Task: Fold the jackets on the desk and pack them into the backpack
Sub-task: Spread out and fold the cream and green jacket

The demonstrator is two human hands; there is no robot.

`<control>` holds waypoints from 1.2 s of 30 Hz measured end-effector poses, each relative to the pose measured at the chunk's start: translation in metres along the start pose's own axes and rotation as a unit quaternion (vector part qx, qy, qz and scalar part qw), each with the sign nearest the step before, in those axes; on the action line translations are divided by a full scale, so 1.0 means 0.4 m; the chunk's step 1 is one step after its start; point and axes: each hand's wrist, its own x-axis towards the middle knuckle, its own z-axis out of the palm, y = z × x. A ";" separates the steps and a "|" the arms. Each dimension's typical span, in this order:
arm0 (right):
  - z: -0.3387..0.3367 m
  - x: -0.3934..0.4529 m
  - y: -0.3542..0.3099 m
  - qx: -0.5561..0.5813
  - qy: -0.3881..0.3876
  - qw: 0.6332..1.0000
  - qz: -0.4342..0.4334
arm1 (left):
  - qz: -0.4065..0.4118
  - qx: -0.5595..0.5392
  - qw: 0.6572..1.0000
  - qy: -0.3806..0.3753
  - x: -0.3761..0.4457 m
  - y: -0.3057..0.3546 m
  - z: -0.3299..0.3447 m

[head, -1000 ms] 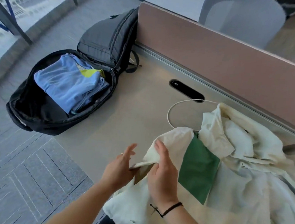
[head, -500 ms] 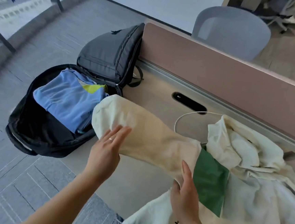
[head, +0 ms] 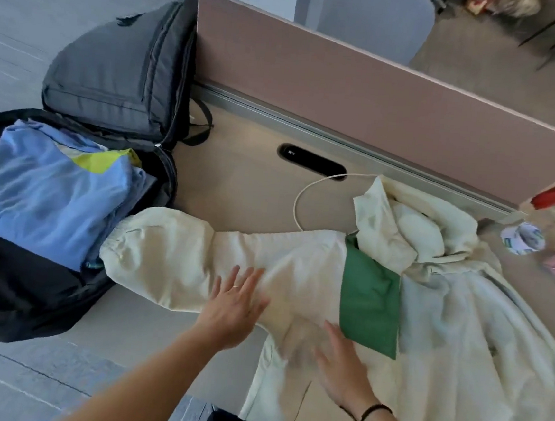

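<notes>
Left hand (head: 232, 310) is lying flat, fingers straight and spread, on the outstretched sleeve of the cream jacket (head: 459, 343); right hand (head: 339, 367), blurred, is resting with fingers extended on the same garment beside its green panel (head: 370, 299). Desk (head: 238, 180) is bearing the jacket, whose cuff is reaching the open black backpack (head: 27, 296) at the desk's left end. Folded blue jacket (head: 46, 193) is lying inside the backpack. White cable (head: 298, 202) is looping behind the sleeve.
</notes>
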 end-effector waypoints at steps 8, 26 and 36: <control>-0.038 -0.048 0.126 -0.126 0.039 0.989 0.066 | -0.017 0.146 0.988 -0.044 0.071 0.011 0.100; -0.074 0.023 0.229 -0.025 0.031 0.996 -0.082 | 0.040 0.160 0.986 -0.030 0.026 0.301 0.272; -0.108 -0.010 0.480 -0.154 0.129 0.968 -0.150 | -0.053 0.198 0.978 0.045 0.085 0.280 0.330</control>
